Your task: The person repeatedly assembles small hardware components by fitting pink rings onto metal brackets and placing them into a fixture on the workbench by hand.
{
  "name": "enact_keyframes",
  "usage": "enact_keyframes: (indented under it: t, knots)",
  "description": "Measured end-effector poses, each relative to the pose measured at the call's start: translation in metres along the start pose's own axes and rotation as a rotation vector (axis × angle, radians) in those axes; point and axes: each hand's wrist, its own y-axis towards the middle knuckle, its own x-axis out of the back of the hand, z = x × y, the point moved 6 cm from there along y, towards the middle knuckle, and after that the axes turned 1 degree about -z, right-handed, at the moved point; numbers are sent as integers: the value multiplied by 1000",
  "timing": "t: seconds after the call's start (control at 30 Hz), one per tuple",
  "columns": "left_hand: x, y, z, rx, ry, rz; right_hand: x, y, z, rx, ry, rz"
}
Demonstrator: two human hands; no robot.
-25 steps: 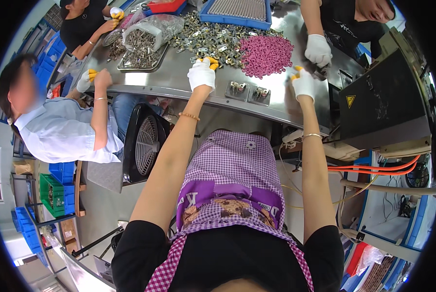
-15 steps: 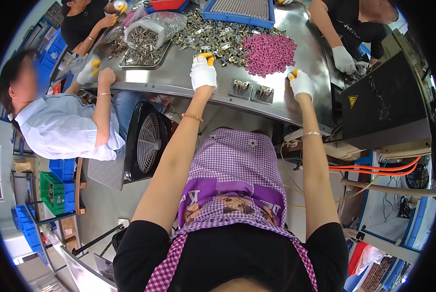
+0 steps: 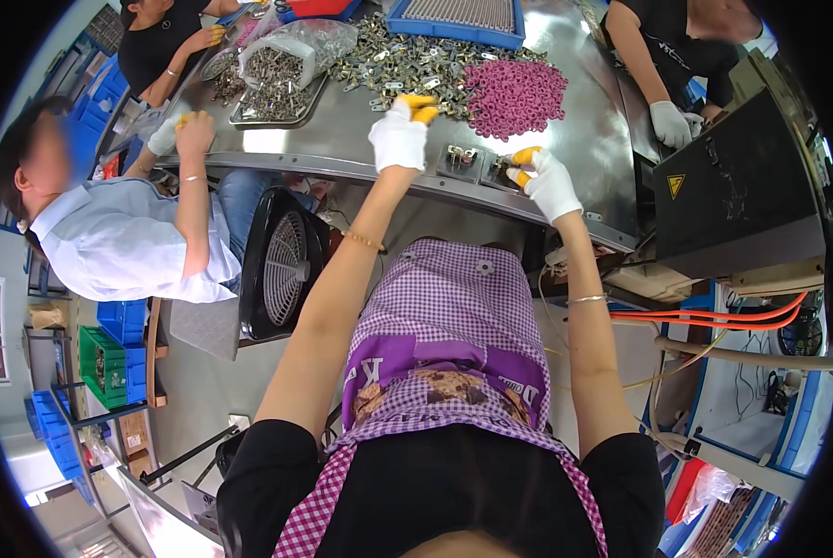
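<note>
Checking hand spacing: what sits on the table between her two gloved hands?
In the head view, a small metal fixture sits on the steel table between the left hand and right hand.

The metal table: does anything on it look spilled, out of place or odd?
Small metal parts lie loose in a wide heap across the table, not in a tray, and pink rings are piled beside them, touching. It looks like a working heap, not a spill. The left hand reaches toward it.

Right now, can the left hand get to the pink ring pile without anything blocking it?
Probably yes. The left hand is over the metal table, beside the scattered metal parts; the pink ring pile lies just to its right, with only bare tabletop and loose parts between them.
</note>
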Motion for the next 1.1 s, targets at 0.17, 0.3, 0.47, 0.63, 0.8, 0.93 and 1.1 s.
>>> enact_keyframes:
  t: [0.17,0.3,0.47,0.63,0.8,0.93,1.1]
  knots:
    - [-28,-38,-82,-125,260,319,4,6,5,-248,25,161]
    - [-46,-50,-88,-391,553,326,0,3,-2,-255,121,36]
    - [-68,-58,-86,-740,925,349,9,-8,31,-14,-202,-78]
    - [-63,-57,-83,-751,854,272,5,-22,34,45,-434,-60]
    - [-24,-34,-61,-188,1009,227,36,-27,1,-111,-736,-251]
    - [-1,-49,-4,182,540,241,80,-5,-35,-375,-805,-480]
    - [-28,-52,3,280,215,441,117,25,-72,-537,-898,-487]
